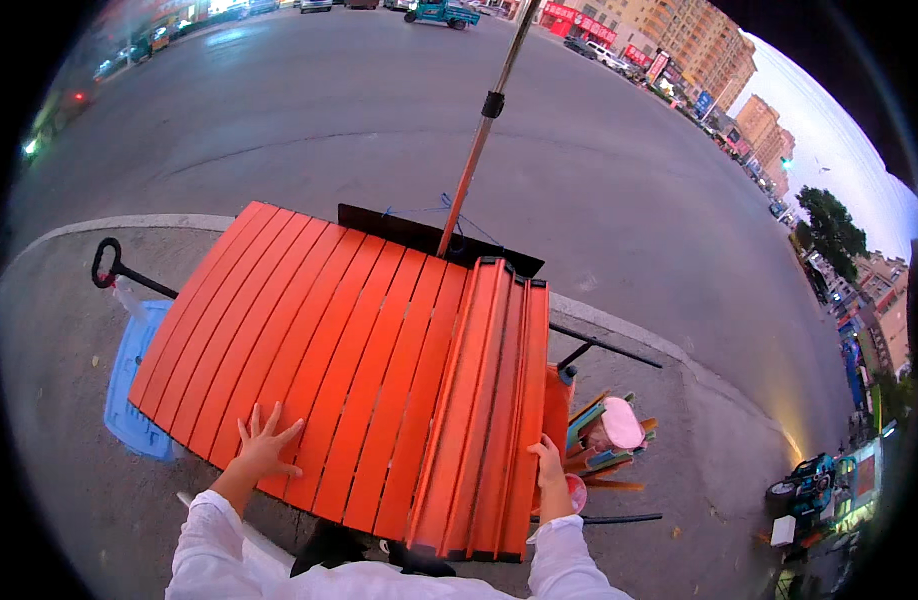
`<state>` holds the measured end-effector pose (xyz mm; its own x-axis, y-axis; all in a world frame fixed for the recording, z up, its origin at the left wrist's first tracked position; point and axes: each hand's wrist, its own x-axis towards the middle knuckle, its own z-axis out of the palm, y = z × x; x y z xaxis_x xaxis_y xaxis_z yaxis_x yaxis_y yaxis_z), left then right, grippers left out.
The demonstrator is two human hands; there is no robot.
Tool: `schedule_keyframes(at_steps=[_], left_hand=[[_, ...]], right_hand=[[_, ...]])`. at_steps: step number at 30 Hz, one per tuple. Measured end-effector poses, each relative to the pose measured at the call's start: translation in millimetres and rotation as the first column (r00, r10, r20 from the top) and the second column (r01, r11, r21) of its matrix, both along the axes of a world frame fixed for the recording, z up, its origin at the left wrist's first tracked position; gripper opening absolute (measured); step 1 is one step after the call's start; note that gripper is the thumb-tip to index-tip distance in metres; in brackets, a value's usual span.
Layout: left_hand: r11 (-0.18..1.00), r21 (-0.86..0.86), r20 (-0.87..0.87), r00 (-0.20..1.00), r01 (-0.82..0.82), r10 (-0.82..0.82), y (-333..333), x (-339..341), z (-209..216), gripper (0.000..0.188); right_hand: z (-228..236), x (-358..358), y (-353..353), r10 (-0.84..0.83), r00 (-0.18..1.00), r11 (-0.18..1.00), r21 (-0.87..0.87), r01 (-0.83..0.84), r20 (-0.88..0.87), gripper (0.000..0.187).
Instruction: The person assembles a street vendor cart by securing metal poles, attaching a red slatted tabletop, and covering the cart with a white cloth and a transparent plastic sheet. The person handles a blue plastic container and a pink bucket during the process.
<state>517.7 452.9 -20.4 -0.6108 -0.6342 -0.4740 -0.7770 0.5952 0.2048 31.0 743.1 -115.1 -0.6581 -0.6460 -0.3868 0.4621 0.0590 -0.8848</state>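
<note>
An orange slatted tabletop [309, 350] lies before me, its boards flat across the left and middle. At its right side several slats are folded up into a ridged bundle [489, 400] with black end caps. My left hand [266, 450] rests on the flat slats near the close edge, fingers spread wide. At the bundle's right edge is my right hand [549, 465], its fingers curled against the outer slat. What supports the tabletop is mostly hidden beneath it.
A metal pole [476, 140] rises behind the table beside a dark board [409, 228]. Left stand a blue plastic stool [131, 385] and a black loop handle [106, 262]. Right are black bars [614, 345] and a bundle of colourful sticks [604, 440]. A curb [129, 222] borders the road.
</note>
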Motion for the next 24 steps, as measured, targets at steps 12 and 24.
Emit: schedule_keyframes(at_steps=[12,24], left_hand=[[0.951,-0.022,-0.48,0.831,0.308,-0.28,122,-118,-69,0.089],[0.943,-0.071,-0.093,0.939,0.326,-0.332,179,-169,-24,0.101]], right_hand=[[121,154,-132,0.68,0.418,0.527,0.798,0.293,-0.603,0.078],[101,-73,68,0.013,0.959,1.0,0.002,-0.013,-0.283,0.063]])
